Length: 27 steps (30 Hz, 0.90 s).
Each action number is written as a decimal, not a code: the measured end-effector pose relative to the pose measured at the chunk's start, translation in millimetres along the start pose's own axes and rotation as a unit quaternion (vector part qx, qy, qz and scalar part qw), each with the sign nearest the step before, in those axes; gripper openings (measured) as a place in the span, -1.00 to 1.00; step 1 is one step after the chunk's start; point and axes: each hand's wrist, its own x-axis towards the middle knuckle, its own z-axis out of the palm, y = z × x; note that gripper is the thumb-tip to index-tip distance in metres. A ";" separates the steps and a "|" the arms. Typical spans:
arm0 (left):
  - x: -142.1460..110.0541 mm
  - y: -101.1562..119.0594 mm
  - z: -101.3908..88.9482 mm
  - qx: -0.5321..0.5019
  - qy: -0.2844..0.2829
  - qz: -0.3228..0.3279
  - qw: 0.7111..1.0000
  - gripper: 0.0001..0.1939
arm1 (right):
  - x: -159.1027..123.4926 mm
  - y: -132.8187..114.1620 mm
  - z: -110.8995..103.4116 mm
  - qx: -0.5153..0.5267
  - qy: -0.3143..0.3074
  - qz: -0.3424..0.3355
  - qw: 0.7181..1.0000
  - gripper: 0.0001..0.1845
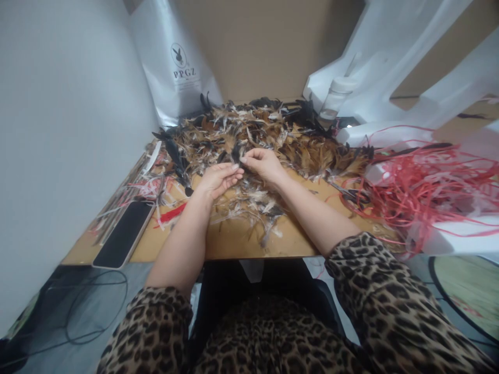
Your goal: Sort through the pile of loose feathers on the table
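- Black feather point(236, 153) right at the fingertips, just above the left hand point(219, 179) and beside the thumb and forefinger of the right hand point(265, 165).
- Thumbs and fingers drawn close together, both sets of tips nearly meeting; cannot tell whether either has hold of the feather.
- Just beyond, brown and black feather pile point(253, 130) spread across the table point(300, 234).
- Below the hands, pale loose tufts point(263, 202).
- Farther left, phone point(123, 234) lying flat near a red strip point(172, 213).
- Farther right, tangled red ribbon point(429, 182).
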 end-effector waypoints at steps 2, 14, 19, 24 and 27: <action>0.0 -0.8 0.0 0.015 -0.006 -0.003 1.000 -0.92 | -0.5 -0.3 0.7 -0.001 0.000 -0.002 1.000 -0.71; 4.4 0.6 -5.6 0.001 0.048 0.075 0.996 -0.87 | 10.7 20.7 -2.8 -0.048 0.071 0.008 0.996 -0.73; 8.1 3.1 -12.5 -0.045 0.079 0.099 0.991 -0.86 | 15.0 37.4 -12.2 -0.204 0.051 0.005 0.978 -0.80; 8.3 0.8 -11.8 -0.044 0.077 0.089 0.992 -0.85 | 16.6 45.9 -3.1 -0.280 0.035 -0.016 0.959 -0.79; 8.7 -1.0 -10.1 -0.043 0.069 0.072 0.994 -0.86 | 18.3 48.9 2.2 -0.313 0.040 -0.029 0.948 -0.81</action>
